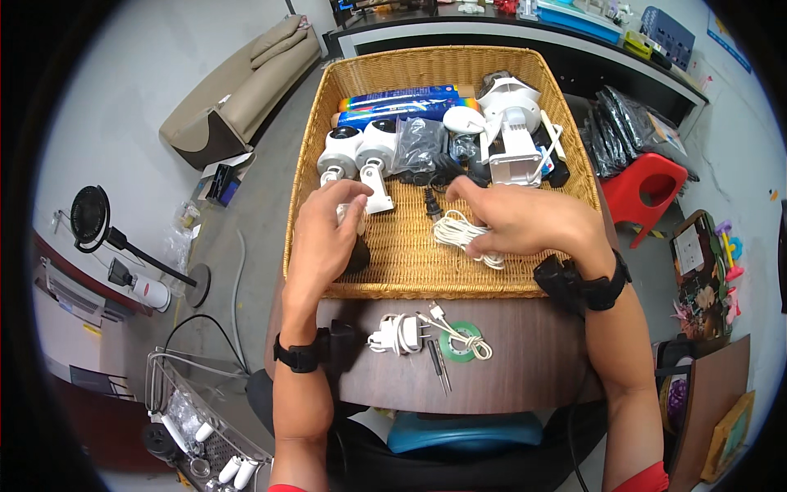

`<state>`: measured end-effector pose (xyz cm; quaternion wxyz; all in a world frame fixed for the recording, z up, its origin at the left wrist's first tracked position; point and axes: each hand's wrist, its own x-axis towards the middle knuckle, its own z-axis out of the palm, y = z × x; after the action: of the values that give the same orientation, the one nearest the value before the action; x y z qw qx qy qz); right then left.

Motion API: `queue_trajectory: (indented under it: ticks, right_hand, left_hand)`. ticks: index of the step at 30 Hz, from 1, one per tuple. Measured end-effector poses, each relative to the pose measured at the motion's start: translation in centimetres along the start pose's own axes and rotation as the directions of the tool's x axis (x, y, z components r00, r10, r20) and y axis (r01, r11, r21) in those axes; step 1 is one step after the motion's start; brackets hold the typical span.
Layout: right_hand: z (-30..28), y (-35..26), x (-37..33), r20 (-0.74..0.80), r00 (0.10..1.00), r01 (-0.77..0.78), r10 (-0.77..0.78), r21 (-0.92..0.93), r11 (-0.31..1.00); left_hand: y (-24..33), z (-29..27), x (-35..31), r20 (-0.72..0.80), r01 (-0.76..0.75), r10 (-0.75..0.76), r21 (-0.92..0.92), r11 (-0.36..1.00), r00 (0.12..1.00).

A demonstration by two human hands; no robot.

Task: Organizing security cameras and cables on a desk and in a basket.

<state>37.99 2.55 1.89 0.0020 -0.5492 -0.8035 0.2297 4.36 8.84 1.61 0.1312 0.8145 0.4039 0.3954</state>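
Observation:
My left hand (pixel 326 234) is over the left front of the wicker basket (pixel 443 290), fingers curled toward the thumb. A whitish bit shows between them, and a dark object (pixel 358 257) lies beneath the palm; what I hold is unclear. My right hand (pixel 525 220) is closed on a coiled white cable (pixel 461 233) inside the basket. A black plug (pixel 432 205) on a black cord lies just beside that coil. Two white dome cameras (pixel 339 150) with brackets sit past my left hand. Beyond my right hand stands a larger white camera (pixel 516 141) with antennas.
Blue boxes (pixel 398 112) and a bagged black item (pixel 420 144) lie deeper in the basket. On the brown table (pixel 541 353) in front are a white charger (pixel 398 334), green tape (pixel 461 343) under a tied cable, and small screwdrivers (pixel 439 366). A red stool (pixel 652 193) stands right.

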Motion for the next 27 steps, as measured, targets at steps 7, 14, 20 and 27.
queue_trajectory:
  ticks: [7,14,20,27]
  right_hand:
    - [0.2,-1.4,0.2,0.007,0.999,-0.052,0.052,0.033,0.998]
    - [0.1,-4.3,1.3,-0.003,0.992,-0.123,0.123,0.061,0.991]
    - [-0.6,-6.4,1.9,-0.020,0.972,-0.233,0.235,0.081,0.969]
    - [-1.1,-6.8,1.3,-0.030,0.949,-0.308,0.313,0.112,0.945]
  left_hand:
    - [0.3,0.8,-0.1,0.005,0.034,-0.034,0.119,0.992,0.999]
    - [1.3,0.6,-0.2,0.124,0.008,-0.011,0.022,1.000,0.992]
    - [1.5,0.8,-0.5,0.172,0.127,-0.111,-0.083,0.988,0.979]
    - [1.5,1.4,-0.6,0.210,0.074,-0.064,-0.040,0.996,0.976]
